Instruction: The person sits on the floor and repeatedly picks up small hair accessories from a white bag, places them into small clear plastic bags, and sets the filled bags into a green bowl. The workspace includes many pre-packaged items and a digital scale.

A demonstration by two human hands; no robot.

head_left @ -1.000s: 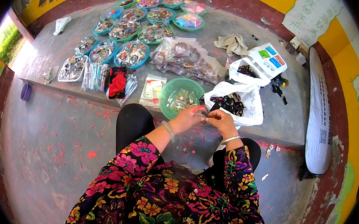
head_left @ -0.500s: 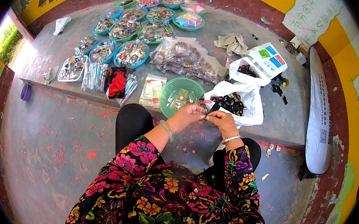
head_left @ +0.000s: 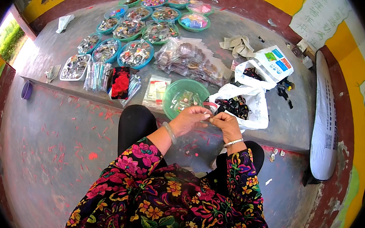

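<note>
My left hand point(head_left: 189, 120) and my right hand point(head_left: 227, 125) meet above my lap, each pinched at the fingertips. Something small and thin is between them, too small to name. Just beyond my left hand stands a green plastic basin point(head_left: 172, 86) with several small clear packets point(head_left: 186, 99) inside. A red and white strip point(head_left: 212, 105) shows behind the fingertips, by the basin's right rim. Past my right hand, a white plastic bag point(head_left: 259, 110) gapes around a heap of black cord-like items point(head_left: 234, 108).
Farther back are several basins point(head_left: 134, 54) of small packaged goods and a pile of clear bags point(head_left: 189, 60) with brown beads. Flat packets point(head_left: 155, 91), a red and black pouch point(head_left: 120, 82) and bundled pens point(head_left: 96, 77) line the platform edge. Another white bag point(head_left: 273, 63) sits at right.
My left hand's fingers have lifted and spread slightly. The red and white strip now shows farther right, behind the fingertips. The view has shifted a little.
</note>
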